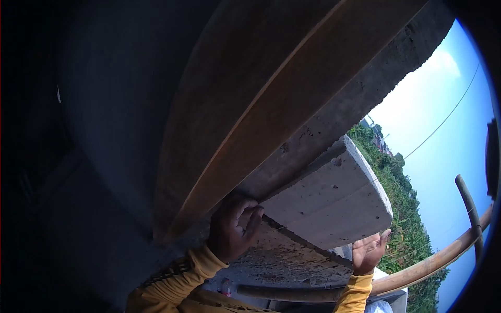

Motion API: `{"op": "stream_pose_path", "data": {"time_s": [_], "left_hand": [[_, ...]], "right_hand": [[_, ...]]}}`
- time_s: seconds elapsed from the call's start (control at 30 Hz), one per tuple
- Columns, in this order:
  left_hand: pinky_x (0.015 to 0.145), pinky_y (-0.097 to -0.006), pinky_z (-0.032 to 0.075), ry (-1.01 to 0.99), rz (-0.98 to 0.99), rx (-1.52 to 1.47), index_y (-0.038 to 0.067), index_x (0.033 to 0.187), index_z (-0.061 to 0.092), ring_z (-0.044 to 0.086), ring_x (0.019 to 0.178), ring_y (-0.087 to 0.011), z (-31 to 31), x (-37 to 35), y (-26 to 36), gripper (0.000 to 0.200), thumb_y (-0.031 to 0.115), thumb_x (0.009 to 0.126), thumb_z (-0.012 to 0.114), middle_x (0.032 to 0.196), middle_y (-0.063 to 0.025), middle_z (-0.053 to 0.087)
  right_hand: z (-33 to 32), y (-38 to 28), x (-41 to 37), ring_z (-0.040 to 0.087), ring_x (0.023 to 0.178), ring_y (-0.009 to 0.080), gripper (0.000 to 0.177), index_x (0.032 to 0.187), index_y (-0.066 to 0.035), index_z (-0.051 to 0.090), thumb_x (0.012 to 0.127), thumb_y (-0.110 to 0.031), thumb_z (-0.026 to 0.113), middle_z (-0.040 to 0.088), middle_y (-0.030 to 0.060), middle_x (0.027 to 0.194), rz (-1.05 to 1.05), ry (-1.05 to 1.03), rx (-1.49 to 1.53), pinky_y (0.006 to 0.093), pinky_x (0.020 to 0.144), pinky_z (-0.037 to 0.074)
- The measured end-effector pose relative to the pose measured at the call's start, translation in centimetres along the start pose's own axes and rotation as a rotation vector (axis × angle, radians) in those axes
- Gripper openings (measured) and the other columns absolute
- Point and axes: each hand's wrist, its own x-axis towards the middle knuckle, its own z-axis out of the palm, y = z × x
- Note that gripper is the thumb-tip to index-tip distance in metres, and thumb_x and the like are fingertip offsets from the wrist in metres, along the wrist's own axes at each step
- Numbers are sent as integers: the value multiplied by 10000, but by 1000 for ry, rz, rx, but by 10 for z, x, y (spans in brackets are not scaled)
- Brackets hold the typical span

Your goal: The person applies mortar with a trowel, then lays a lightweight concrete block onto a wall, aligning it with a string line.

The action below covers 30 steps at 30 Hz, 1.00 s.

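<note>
A: What are the left hand (232, 232) and its fingers doing?

B: They are curled at the near left corner of a pale block (326, 201), with a small gap between thumb and forefinger. Whether they clamp the block cannot be told.

A: And the right hand (366, 253)?

B: It is at the block's lower right corner, palm showing and thumb apart from the palm. Its grip cannot be told either, as the block's edge partly hides the fingers.

A: What is the block like?

B: It looks like concrete: a thick, flat-faced slab, tilted, with a few dark pits on its face and a rough, whitish right edge.

A: What lies around it?

B: Under it spreads a coarse, speckled surface (292, 258). Along its upper left side runs a grey strip (339, 109) with a ragged outer edge, and beyond that a smooth brown piece (292, 88) with a long ridge. These two hem the block in on that side.

A: Farther out?

B: A round, bamboo-like pole (433, 265) passes behind the right forearm, crossed by a thinner pole (468, 203). Leafy greenery (404, 208) and blue sky (443, 151) fill the right; the far left is too dark to read.
</note>
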Motion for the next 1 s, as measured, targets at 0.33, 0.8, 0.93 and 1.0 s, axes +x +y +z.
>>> {"op": "stream_pose_path", "data": {"time_s": [0.33, 0.8, 0.93, 1.0], "left_hand": [[764, -359, 553, -35, 23, -28, 14, 1035, 664, 714, 844, -271, -4, 1, -5, 156, 35, 908, 754, 935, -136, 693], [770, -365, 541, -11, -6, -32, 7, 1010, 669, 688, 837, -272, -4, 1, -1, 95, 22, 932, 722, 925, -132, 684], [768, -350, 537, -28, -31, -44, 3, 1009, 667, 687, 838, -233, -2, 1, -1, 95, 23, 934, 721, 918, -117, 680], [759, -349, 542, -33, -12, -13, 5, 1019, 671, 696, 837, -244, -1, 0, -1, 99, 13, 931, 715, 924, -126, 679]], "right_hand": [[-37, 7, 45, 484, 1428, 370, 702, 1562, 8, 396, 1130, -543, 349, 500, 200, 1564, -157, -159, 169, 529, 1234, 320], [-83, 76, 48, 479, 1397, 301, 712, 1572, -79, 378, 1118, -622, 299, 471, 132, 1551, -259, -78, -101, 480, 1180, 395], [-68, 71, 43, 548, 1322, 308, 654, 1560, -49, 386, 1116, -527, 434, 545, 142, 1476, -328, 9, -195, 459, 1150, 423], [-72, 59, 41, 578, 1297, 305, 644, 1521, -55, 430, 1104, -547, 446, 566, 131, 1447, -511, -24, -1021, 465, 1101, 477]]}}
